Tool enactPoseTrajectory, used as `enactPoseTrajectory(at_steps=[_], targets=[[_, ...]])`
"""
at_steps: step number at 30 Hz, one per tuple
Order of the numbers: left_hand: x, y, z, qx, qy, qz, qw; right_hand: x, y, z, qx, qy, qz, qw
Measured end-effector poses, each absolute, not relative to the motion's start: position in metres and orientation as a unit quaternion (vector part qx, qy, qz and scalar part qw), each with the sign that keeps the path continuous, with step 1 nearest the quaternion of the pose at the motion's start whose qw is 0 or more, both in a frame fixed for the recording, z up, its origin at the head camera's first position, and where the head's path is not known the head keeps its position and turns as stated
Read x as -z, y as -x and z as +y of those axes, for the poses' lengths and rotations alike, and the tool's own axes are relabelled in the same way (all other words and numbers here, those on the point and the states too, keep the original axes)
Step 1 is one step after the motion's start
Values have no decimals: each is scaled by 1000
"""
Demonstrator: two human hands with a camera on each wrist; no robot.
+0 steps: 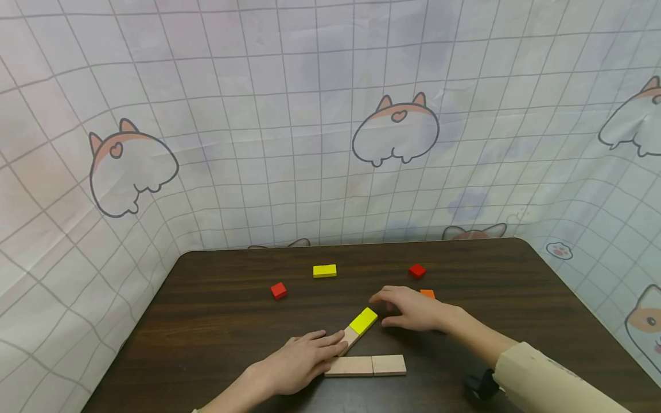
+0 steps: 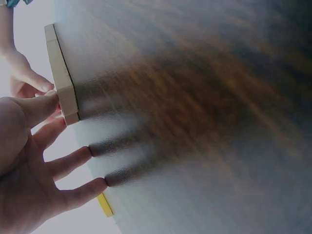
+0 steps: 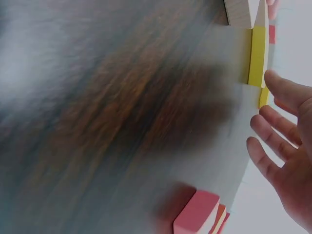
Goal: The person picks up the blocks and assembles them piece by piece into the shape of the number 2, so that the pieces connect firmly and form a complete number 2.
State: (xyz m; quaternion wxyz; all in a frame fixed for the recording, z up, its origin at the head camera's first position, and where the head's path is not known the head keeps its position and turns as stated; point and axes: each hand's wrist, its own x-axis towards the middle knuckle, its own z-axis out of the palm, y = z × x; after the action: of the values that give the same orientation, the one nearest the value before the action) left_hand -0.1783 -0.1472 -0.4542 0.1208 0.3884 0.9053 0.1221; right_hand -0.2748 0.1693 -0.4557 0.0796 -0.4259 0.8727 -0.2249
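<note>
Two plain wooden blocks (image 1: pixel 389 365) lie end to end in a row on the dark table. From the row's left end, another plain block (image 1: pixel 351 338) slants away to the upper right, with a yellow block (image 1: pixel 364 321) continuing it. My left hand (image 1: pixel 302 362) has its fingers spread and fairly straight over the corner where the two lines meet; thumb and index fingertips are at the wood in the left wrist view. My right hand (image 1: pixel 413 310) hovers just right of the yellow block's far end, fingers loosely bent, holding nothing.
Farther back lie another yellow block (image 1: pixel 325 271), a red block (image 1: pixel 279 291) on the left and a red block (image 1: pixel 417 271) on the right. An orange block (image 1: pixel 427 293) is partly hidden behind my right hand. Patterned cloth (image 1: pixel 310 172) hangs behind the table.
</note>
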Motion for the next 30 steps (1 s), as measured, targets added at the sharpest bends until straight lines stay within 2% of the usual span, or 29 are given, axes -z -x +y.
enactPoseTrajectory(at_steps=[17,30], targets=[[452,177,-147,-127,-391,904,120,445,252,221,254,373,893,18],[453,178,-147,-129,-391,903,120,453,239,260,264,337,903,-32]])
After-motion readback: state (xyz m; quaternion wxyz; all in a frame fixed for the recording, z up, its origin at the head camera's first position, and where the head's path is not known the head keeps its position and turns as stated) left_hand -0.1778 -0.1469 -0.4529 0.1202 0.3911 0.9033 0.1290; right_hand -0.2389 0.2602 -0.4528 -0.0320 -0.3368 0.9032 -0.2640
